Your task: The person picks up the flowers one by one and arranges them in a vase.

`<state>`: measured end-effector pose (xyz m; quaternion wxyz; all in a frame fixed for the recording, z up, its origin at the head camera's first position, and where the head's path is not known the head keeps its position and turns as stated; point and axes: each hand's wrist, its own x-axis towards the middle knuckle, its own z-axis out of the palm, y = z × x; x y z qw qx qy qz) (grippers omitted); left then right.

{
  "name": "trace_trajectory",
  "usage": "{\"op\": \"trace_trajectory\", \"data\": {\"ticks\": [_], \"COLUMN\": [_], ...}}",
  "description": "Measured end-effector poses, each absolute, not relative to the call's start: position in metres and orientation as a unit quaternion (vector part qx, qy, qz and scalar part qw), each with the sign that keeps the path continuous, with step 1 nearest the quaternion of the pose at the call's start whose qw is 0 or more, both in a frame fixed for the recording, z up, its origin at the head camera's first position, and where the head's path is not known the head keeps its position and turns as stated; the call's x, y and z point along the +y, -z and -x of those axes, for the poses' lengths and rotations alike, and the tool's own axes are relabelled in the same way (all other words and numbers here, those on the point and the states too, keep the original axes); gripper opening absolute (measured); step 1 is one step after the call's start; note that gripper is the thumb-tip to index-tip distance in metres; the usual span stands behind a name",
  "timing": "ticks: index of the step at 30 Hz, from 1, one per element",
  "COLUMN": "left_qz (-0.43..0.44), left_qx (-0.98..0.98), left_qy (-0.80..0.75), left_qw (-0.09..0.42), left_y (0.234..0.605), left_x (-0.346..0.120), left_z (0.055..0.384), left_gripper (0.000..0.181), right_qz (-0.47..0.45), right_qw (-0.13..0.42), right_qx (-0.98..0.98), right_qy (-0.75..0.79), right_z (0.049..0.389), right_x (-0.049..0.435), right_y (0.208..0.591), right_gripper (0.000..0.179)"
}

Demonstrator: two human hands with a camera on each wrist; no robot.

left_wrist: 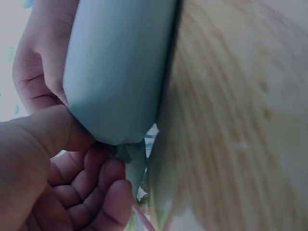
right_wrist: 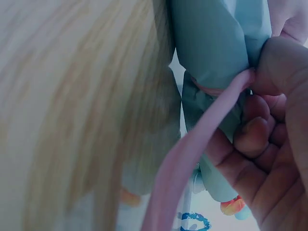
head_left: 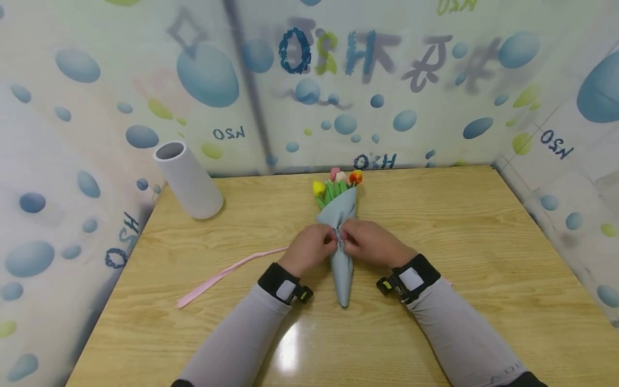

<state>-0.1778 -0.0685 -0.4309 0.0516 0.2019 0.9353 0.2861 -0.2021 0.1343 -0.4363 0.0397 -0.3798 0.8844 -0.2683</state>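
Observation:
A bouquet of artificial-looking tulips (head_left: pixel 335 189) in yellow, pink, white and orange lies on the table in blue-grey wrapping paper (head_left: pixel 343 277). A pink ribbon (right_wrist: pixel 180 161) runs round the gathered waist of the paper. My left hand (head_left: pixel 311 248) pinches the ribbon there from the left, thumb against curled fingers; the pinched part is hidden. From that hand a ribbon tail trails left across the table. Facing it, my right hand (head_left: pixel 376 243) pinches the ribbon's other end between thumb and forefinger, close against the paper. Both hands almost meet over the waist.
A white cylindrical vase (head_left: pixel 191 183) stands at the back left of the wooden table (head_left: pixel 483 231). Behind the table rises a wall covering (head_left: pixel 309 129) with blue and green dots, close beyond the flower heads.

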Motion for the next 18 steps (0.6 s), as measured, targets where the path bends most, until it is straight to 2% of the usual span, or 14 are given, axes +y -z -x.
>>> {"op": "trace_trajectory", "data": {"ticks": [18], "left_qz": [-0.192], "left_qx": [0.94], "left_qy": [-0.274], "left_qw": [0.068], "left_y": [0.4354], "left_x": [-0.0693], "left_z": [0.1767], "left_gripper": [0.013], "right_qz": [0.335], "right_qw": [0.064], "right_qx": [0.905], "right_qy": [0.255], "right_z": [0.2035], "right_x": [0.1419], "right_y": [0.4352], "right_gripper": [0.011]}}
